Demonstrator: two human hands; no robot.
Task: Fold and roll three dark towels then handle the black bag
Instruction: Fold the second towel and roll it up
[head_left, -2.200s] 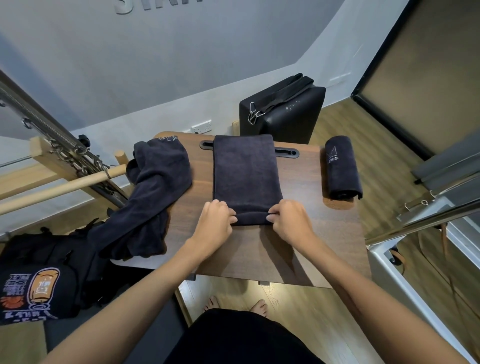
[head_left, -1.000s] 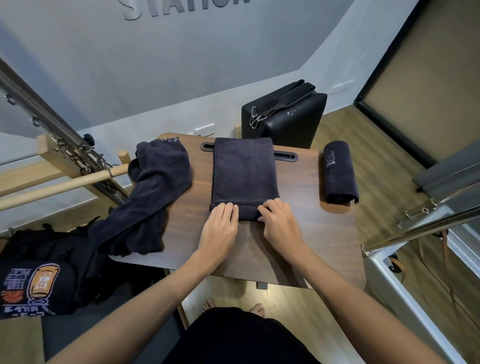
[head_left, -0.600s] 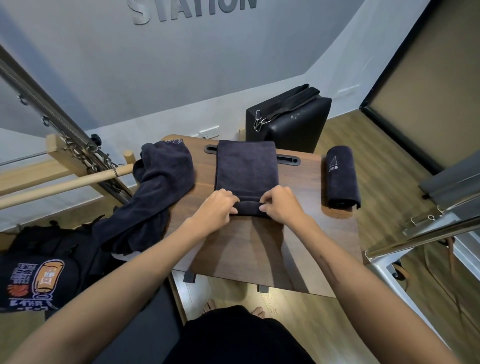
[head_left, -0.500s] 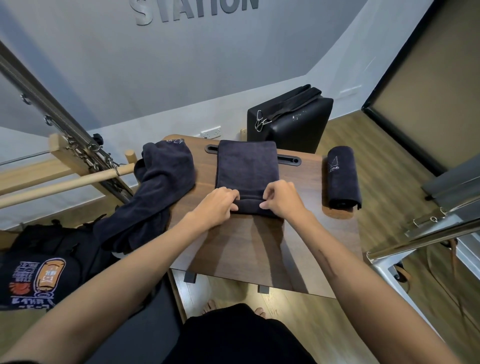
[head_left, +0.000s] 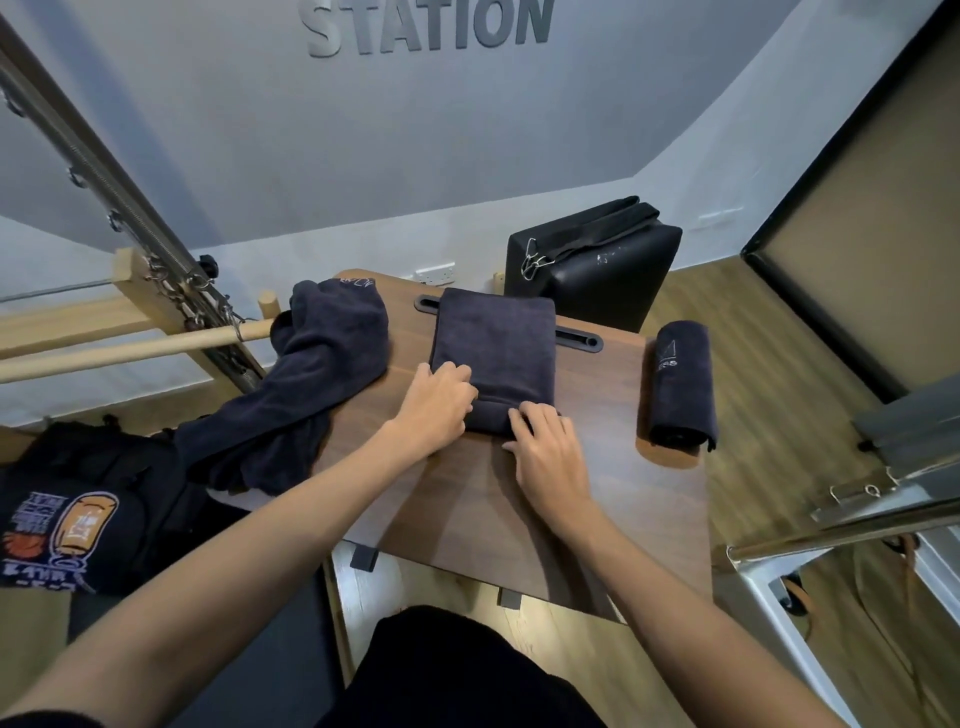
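Hands, left hand (head_left: 439, 402) and right hand (head_left: 545, 449), fingers curled over the folded dark towel's (head_left: 493, 343) near roll; I'm keeping it tight on the wooden surface (head_left: 597, 467).

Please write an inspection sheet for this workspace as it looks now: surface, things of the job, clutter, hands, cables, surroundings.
Surface: wooden table with a slot near its far edge.
Job's things: folded towel at the centre, near end partly rolled; rolled towel at the right; loose towel draped over the left edge; black bag lower left, beside the table.
Clutter: nothing seen.
Hands: left hand and right hand, fingers curled on the roll.
Cables: nothing seen.
Surroundings: black case behind the table; wooden bar at the left; metal frame at the right.
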